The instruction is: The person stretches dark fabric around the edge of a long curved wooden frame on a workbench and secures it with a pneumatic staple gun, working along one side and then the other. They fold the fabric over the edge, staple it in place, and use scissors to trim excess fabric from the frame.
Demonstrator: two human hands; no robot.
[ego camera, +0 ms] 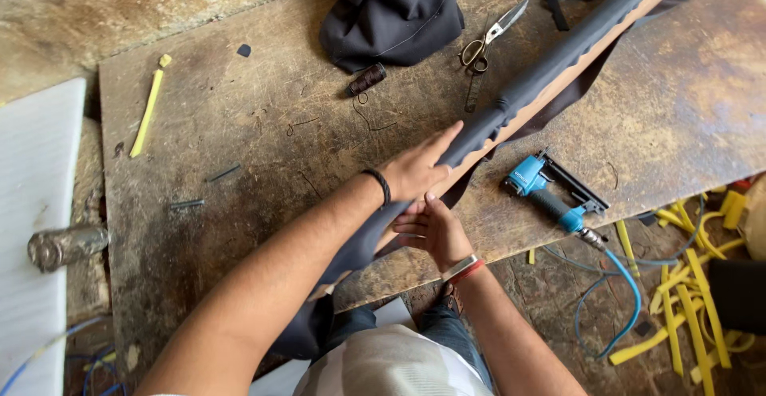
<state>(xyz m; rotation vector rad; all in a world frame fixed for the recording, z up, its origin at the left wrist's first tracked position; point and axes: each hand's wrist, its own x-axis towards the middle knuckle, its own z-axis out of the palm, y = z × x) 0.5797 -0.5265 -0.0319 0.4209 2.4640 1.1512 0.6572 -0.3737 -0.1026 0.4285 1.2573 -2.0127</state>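
Observation:
A long wooden strip wrapped in dark grey fabric (558,53) runs diagonally from the top right down toward me. My left hand (419,165), with a black band at the wrist, lies flat on top of the fabric with fingers stretched along it. Just below, my right hand (431,228) grips the fabric's lower edge from underneath, fingers curled on it. A blue pneumatic staple gun (546,189) lies on the worn wooden table (239,165) right of my hands, its blue air hose (622,300) trailing to the floor.
Scissors (491,37), a dark thread spool (365,79) and a bundle of dark fabric (395,13) lie at the back. A yellow strip (148,109) sits at the left. Yellow scraps (686,300) litter the floor at the right. A white foam sheet (36,228) and a metal can (68,244) are left.

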